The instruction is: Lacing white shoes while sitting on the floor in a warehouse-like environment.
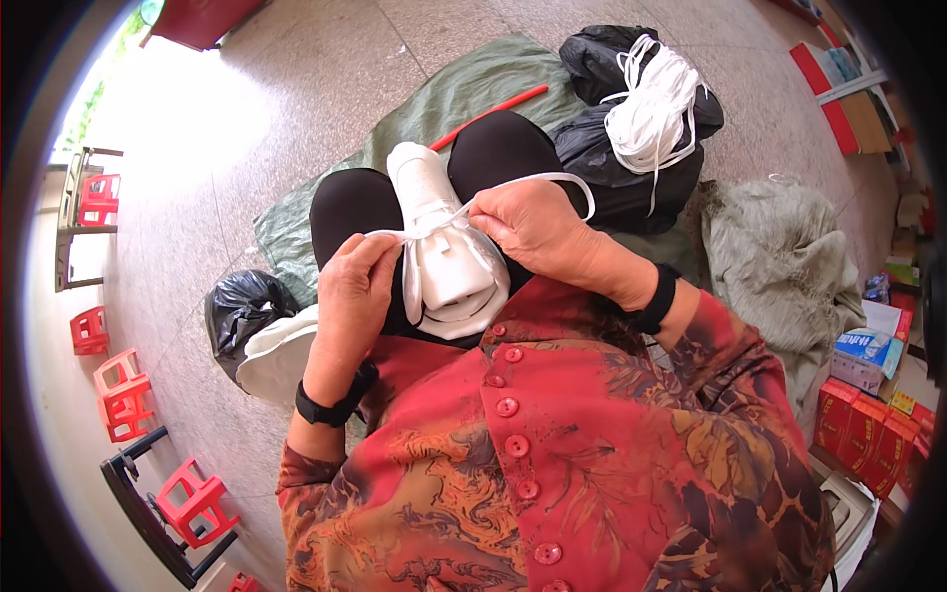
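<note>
Between my black-clad knees rests a long white bundle [456, 271], rounded at its far end and wider, with layered curved edges, near my body. Its exact kind I cannot make out. A flat white cord [441, 225] crosses over its middle. My left hand [347, 296] is closed, pinching one part of the cord just left of the bundle. On the other side, my right hand [541, 229] pinches the cord between thumb and fingers above the bundle's right edge. The cord's loose end curls out to the right past that hand.
A green woven sheet [473, 74] lies on the floor under a red stick [490, 116]. A white cord hank [653, 113] rests on black plastic bags [602, 133]. White pieces [281, 355] and a black bag [247, 311] sit left; a pale sack [779, 257] lies right.
</note>
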A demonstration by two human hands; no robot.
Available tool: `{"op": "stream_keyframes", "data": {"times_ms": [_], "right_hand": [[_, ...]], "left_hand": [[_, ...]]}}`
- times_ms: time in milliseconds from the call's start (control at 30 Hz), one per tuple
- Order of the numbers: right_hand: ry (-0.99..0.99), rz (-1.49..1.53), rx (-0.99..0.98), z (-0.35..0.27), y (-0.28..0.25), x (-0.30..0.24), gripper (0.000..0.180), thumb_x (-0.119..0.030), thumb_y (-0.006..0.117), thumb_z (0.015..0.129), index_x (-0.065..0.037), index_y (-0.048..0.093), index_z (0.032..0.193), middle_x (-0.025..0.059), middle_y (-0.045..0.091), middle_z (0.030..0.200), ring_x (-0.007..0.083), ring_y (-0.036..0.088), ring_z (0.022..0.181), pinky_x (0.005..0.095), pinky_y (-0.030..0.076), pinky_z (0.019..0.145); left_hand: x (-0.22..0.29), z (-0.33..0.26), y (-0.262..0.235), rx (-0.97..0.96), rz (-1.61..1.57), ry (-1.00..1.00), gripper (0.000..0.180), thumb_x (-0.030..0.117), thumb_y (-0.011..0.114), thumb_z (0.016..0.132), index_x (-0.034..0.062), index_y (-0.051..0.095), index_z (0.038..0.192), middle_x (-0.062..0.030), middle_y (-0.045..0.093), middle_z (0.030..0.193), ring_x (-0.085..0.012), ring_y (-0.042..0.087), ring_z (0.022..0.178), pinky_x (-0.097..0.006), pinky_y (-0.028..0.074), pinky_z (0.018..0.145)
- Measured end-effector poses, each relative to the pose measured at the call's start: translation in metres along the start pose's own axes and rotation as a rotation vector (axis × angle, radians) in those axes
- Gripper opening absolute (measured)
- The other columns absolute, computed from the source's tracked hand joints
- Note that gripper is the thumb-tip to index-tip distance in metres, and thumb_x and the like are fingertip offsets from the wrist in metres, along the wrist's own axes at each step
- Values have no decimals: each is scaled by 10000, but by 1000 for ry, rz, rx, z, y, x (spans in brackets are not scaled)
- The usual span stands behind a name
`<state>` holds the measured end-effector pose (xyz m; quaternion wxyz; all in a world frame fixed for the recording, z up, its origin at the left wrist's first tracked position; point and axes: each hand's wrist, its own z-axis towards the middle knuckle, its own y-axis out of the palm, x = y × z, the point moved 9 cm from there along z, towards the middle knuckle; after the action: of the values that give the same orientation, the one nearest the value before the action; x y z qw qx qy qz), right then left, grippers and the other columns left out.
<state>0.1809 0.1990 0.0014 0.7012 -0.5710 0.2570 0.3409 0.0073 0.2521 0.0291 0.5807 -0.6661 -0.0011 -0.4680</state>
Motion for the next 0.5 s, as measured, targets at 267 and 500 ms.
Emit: {"op": "stream_keyframes", "data": {"times_ms": [267,500], "right_hand": [[-146,-125,-55,0,5,-16,90,-92,616,884,-24,671,904,163,658,815,357,645,780,422,500,679],[-168,-142,-56,1,5,-18,88,-106,631,889,-27,669,902,160,661,820,357,643,768,411,498,664]], "left_hand": [[3,-2,-4,-88,160,103,36,45,595,897,35,620,922,-145,533,800,-356,577,728,-422,438,628],[0,-1,-3,-96,79,85,36,58,578,909,35,605,913,-143,525,796,-358,577,737,-421,431,627]]}}
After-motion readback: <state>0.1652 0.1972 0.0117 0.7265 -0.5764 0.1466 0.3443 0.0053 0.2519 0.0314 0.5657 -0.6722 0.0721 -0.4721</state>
